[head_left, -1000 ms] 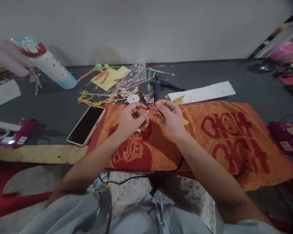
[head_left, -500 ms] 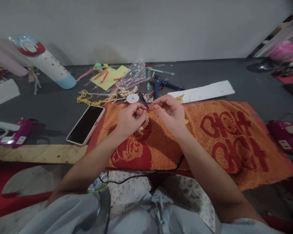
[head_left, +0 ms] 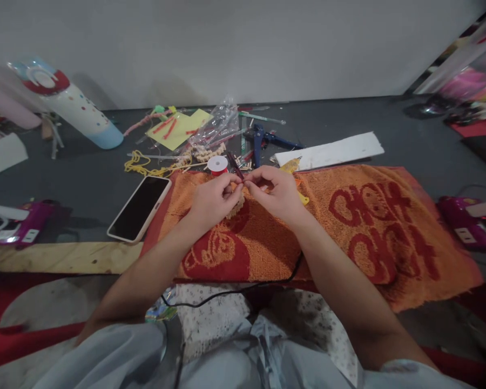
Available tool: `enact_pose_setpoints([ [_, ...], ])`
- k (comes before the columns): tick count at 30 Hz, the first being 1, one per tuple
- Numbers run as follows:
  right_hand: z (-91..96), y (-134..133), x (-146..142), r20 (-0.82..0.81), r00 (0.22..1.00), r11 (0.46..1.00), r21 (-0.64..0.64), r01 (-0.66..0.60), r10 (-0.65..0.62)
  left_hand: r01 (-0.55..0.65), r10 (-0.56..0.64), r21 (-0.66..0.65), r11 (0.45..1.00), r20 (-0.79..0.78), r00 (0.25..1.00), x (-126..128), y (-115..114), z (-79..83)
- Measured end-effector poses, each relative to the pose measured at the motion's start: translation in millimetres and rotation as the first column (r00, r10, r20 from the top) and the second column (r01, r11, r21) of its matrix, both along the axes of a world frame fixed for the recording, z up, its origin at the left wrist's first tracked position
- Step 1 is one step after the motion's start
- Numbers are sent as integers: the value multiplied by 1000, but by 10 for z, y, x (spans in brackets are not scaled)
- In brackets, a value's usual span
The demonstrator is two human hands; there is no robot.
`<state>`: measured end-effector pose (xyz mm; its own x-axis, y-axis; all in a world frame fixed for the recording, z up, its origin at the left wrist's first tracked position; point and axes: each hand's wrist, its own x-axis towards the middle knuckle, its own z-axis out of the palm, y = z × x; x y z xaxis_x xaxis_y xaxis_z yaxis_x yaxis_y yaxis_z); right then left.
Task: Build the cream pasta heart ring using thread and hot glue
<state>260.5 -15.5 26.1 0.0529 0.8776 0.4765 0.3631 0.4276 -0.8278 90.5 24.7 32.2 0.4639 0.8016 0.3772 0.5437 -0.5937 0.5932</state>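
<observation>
Over the orange towel (head_left: pixel 275 243), my left hand (head_left: pixel 215 201) and my right hand (head_left: pixel 276 193) meet with pinched fingertips. A short string of pale beads (head_left: pixel 235 208) hangs below my left fingers, partly hidden by them. What my right thumb and forefinger pinch is too small to make out. A dark red pen-like tool (head_left: pixel 235 166) lies just beyond the fingertips. Near it stands a spool with a white top and red thread (head_left: pixel 217 165). Something yellow (head_left: pixel 303 199) lies on the towel beside my right hand.
Left of the towel lies a phone (head_left: pixel 140 209). Behind are blue-handled pliers (head_left: pixel 259 143), clear plastic wrap (head_left: pixel 222 121), a yellow paper (head_left: pixel 174 129), yellow cord (head_left: pixel 141 165) and a white strip (head_left: pixel 332 151). A bottle (head_left: pixel 79 111) stands back left; a black cable (head_left: pixel 235 292) crosses the front edge.
My right hand has moved left, so its fingertips now touch those of my left hand. The bit of red thread seen between the hands is hidden now. The view has shifted slightly.
</observation>
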Motion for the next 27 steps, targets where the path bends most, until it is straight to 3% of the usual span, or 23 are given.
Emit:
enact_pose_setpoints([
  [5,14,-11,7,39,999,999,35,7,-8,28,-28,-12,1000,-12,1000,0,-2,16],
  [19,-76,29,21,379,913,951,308,30,-151,67,-67,-14,998,-32,997,10,1,6],
  [27,-82,31,3,420,890,953,300,49,-179,20,-15,-47,999,112,994,27,-27,27],
])
